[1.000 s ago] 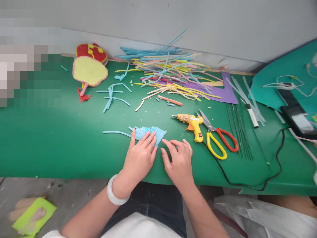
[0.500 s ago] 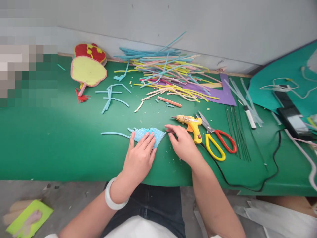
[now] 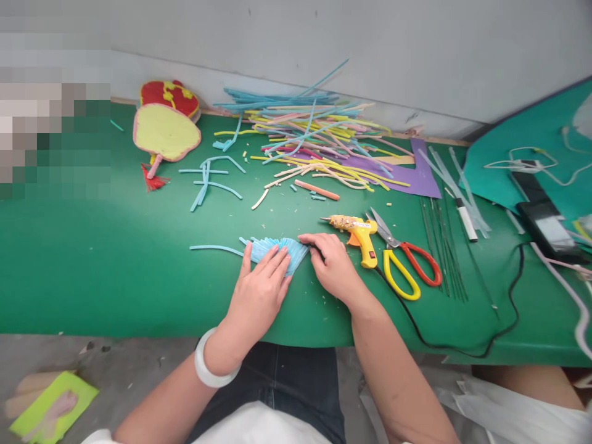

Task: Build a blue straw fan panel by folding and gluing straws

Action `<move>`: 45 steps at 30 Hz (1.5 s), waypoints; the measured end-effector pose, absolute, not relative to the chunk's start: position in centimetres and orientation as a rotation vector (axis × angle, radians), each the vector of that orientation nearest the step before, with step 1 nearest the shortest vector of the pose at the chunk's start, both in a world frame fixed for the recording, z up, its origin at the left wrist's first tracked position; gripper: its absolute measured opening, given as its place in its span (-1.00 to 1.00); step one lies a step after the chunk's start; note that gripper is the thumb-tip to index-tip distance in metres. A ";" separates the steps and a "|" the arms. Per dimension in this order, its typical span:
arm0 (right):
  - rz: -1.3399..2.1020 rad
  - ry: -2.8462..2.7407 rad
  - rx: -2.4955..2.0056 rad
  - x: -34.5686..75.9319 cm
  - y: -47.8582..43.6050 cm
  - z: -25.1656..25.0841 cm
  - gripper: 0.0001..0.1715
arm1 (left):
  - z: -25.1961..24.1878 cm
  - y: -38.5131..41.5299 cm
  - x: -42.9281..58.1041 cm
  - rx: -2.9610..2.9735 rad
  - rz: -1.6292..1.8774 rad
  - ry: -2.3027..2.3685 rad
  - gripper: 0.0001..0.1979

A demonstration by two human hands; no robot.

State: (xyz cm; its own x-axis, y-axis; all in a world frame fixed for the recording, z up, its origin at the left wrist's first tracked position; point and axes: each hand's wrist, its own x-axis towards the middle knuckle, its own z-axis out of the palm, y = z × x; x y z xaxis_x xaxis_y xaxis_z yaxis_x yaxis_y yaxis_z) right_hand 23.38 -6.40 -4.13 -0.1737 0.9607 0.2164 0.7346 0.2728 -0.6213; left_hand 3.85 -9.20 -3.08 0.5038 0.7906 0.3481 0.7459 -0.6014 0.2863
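A light-blue fan shape (image 3: 296, 254) made of narrow fuzzy strips side by side lies on the green table. My left hand (image 3: 261, 280) rests flat on it, fingers stretched out and pressing it down. One longer blue strip (image 3: 215, 248) sticks out to the left from under that hand. At the fan's right corner is my right hand (image 3: 330, 262), its fingertips touching the edge, with thumb and forefinger apart. Beside it lies a yellow glue gun (image 3: 363, 234), and right of that, scissors (image 3: 402, 259) with one yellow and one red handle.
Behind lies a pile of coloured pipe cleaners (image 3: 309, 129) over a purple sheet (image 3: 423, 176). Finished hand fans (image 3: 167, 132) stand back left. Green wires (image 3: 444, 246), a white marker (image 3: 466, 219) and clear glue sticks (image 3: 472, 197) lie right. A black cord (image 3: 462, 351) runs along the front edge.
My right hand has shifted slightly left, its fingertips now reaching over the fan shape's right corner. My left hand stays in place on the blue strips.
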 end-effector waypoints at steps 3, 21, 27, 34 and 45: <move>0.547 -1.969 -1.516 23.3 -6.4 -4.0 -0.59 | -3.1 -9.2 3.9 2.649 0.693 1.351 -0.68; 0.607 -1.955 -1.513 23.2 -6.6 -3.7 -0.53 | -3.1 -8.4 3.6 2.692 0.684 1.282 -0.70; 0.589 -1.881 -1.526 23.3 -6.5 -3.7 -0.64 | -3.3 -8.6 3.5 2.702 0.698 1.281 -0.70; 0.509 -1.721 -1.650 23.7 -5.9 -4.2 -0.83 | -3.3 -8.7 3.7 2.729 0.703 1.289 -0.68; 0.496 -1.731 -1.717 23.2 -5.3 -4.5 -0.88 | -3.5 -8.9 3.7 2.784 0.671 1.288 -0.72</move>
State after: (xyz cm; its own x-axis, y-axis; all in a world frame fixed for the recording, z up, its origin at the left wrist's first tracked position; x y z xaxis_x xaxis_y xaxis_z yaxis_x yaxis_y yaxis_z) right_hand 23.23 -5.33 -4.53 0.0600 0.9825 0.1761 0.7399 0.0746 -0.6686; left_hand 3.70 -8.87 -3.53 0.5719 0.7280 0.3781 0.7272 -0.6632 0.1769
